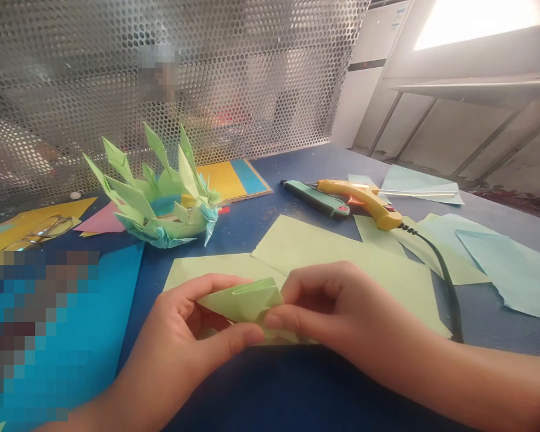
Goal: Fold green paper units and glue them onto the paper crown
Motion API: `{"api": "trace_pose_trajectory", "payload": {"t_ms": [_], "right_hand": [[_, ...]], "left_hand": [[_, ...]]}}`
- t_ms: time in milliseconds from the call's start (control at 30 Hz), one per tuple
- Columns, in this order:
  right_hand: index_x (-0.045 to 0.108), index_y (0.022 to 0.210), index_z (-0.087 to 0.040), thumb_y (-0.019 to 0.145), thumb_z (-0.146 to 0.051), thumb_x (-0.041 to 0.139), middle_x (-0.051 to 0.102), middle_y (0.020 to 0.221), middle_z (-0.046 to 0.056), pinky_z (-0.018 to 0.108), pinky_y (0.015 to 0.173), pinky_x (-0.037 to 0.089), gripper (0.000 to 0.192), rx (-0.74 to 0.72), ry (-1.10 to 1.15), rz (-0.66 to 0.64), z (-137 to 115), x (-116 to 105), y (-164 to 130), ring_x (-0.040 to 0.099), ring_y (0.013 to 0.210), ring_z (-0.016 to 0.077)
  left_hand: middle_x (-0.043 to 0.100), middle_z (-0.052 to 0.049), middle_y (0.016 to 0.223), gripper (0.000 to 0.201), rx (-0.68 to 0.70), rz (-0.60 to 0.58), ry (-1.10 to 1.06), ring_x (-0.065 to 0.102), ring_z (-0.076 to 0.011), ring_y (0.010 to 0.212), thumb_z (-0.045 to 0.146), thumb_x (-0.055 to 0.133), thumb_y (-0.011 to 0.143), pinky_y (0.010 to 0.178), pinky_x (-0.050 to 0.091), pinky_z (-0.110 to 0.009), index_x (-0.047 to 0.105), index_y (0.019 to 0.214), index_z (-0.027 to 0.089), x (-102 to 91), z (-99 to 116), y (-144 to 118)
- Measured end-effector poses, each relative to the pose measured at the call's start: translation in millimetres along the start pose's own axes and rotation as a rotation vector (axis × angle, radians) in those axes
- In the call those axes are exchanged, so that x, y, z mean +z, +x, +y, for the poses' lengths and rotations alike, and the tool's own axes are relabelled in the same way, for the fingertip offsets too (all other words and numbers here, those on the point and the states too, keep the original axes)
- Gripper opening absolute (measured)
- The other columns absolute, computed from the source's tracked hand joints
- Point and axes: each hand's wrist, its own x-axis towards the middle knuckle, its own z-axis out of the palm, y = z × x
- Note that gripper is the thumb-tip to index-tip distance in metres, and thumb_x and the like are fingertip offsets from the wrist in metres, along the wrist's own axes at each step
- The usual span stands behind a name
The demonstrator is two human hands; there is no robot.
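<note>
A small piece of folded light-green paper (pixel 240 300) is held up between both hands above the table's front part. My left hand (pixel 198 324) curls round its left side, with the thumb along the lower edge and the fingers behind. At its right end, my right hand (pixel 324 300) pinches the paper between thumb and fingers. Flat green sheets (pixel 337 258) lie just beyond and under the hands. To the left stands a ring-shaped folded-paper piece (pixel 162 204), with pointed green petals and light-blue tips at its base.
A yellow glue gun (pixel 364 201) with a black cable and a green-and-black utility knife (pixel 315 197) lie at the back right. Pale blue sheets (pixel 513 264) are at right. Glasses (pixel 40 231) rest on yellow paper at left, near a blue sheet (pixel 94 336). A perforated metal screen (pixel 252 72) rises behind.
</note>
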Motion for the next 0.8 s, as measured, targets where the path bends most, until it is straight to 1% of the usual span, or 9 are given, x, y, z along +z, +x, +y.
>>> {"api": "trace_pose_trajectory", "payload": {"t_ms": [100, 200, 333, 433, 533, 700, 800], "right_hand": [[0.063, 0.058, -0.017, 0.068, -0.036, 0.085, 0.053, 0.052, -0.007, 0.017, 0.046, 0.030, 0.031, -0.015, 0.005, -0.004, -1.1, 0.8, -1.5, 0.041, 0.051, 0.0068], [0.063, 0.059, -0.017, 0.070, -0.037, 0.085, 0.051, 0.051, -0.007, 0.017, 0.045, 0.028, 0.031, -0.028, -0.018, 0.002, -1.5, 1.1, -3.5, 0.039, 0.051, 0.0065], [0.063, 0.061, -0.017, 0.072, -0.038, 0.084, 0.054, 0.054, -0.006, 0.018, 0.046, 0.031, 0.031, -0.038, -0.017, -0.029, 0.1, 1.5, -4.5, 0.042, 0.053, 0.0076], [0.062, 0.062, -0.018, 0.073, -0.036, 0.084, 0.052, 0.054, -0.006, 0.018, 0.047, 0.032, 0.030, -0.069, -0.010, -0.050, 1.6, 1.5, -3.3, 0.041, 0.052, 0.0078], [0.059, 0.061, -0.018, 0.070, -0.037, 0.086, 0.052, 0.055, -0.006, 0.019, 0.046, 0.033, 0.034, -0.094, -0.004, -0.054, 2.2, 1.9, -2.4, 0.043, 0.053, 0.0083], [0.057, 0.060, -0.017, 0.070, -0.035, 0.086, 0.053, 0.055, -0.006, 0.018, 0.047, 0.033, 0.036, -0.077, 0.012, -0.056, 1.0, 3.5, -3.3, 0.043, 0.053, 0.0073], [0.060, 0.063, -0.016, 0.072, -0.033, 0.086, 0.055, 0.058, -0.006, 0.017, 0.049, 0.035, 0.033, -0.059, 0.071, -0.066, -0.9, 3.5, -3.2, 0.044, 0.054, 0.0070]], "left_hand": [[0.081, 0.008, 0.071, 0.027, 0.002, 0.046, 0.065, 0.074, -0.0112, 0.067, 0.012, 0.090, 0.060, 0.065, 0.059, -0.011, 0.080, 0.080, 0.026, 3.0, 2.8, -2.2], [0.080, 0.008, 0.068, 0.026, 0.002, 0.091, 0.120, 0.073, -0.0111, 0.065, 0.014, 0.088, 0.061, 0.062, 0.057, -0.011, 0.078, 0.083, 0.025, 7.9, 7.4, -6.2], [0.080, 0.007, 0.071, 0.021, 0.007, 0.068, 0.145, 0.071, -0.0119, 0.066, 0.015, 0.085, 0.064, 0.061, 0.057, -0.013, 0.077, 0.082, 0.023, 9.8, 7.9, -7.5], [0.077, 0.008, 0.068, 0.026, -0.004, 0.057, 0.137, 0.068, -0.0100, 0.062, 0.011, 0.085, 0.063, 0.060, 0.055, -0.012, 0.077, 0.084, 0.023, 8.8, 5.0, -6.5], [0.076, 0.008, 0.067, 0.027, -0.001, 0.045, 0.145, 0.067, -0.0085, 0.060, 0.012, 0.085, 0.064, 0.060, 0.053, -0.011, 0.077, 0.087, 0.023, 8.7, 3.9, -6.8], [0.076, 0.006, 0.074, 0.036, 0.016, 0.032, 0.237, 0.068, -0.0105, 0.063, 0.013, 0.081, 0.065, 0.057, 0.052, -0.013, 0.073, 0.098, 0.026, 8.2, 4.7, -8.8], [0.078, 0.006, 0.081, 0.044, 0.012, 0.037, 0.210, 0.070, -0.0102, 0.067, 0.016, 0.081, 0.070, 0.063, 0.055, -0.013, 0.066, 0.109, 0.028, 6.2, 4.0, -8.1]]}}
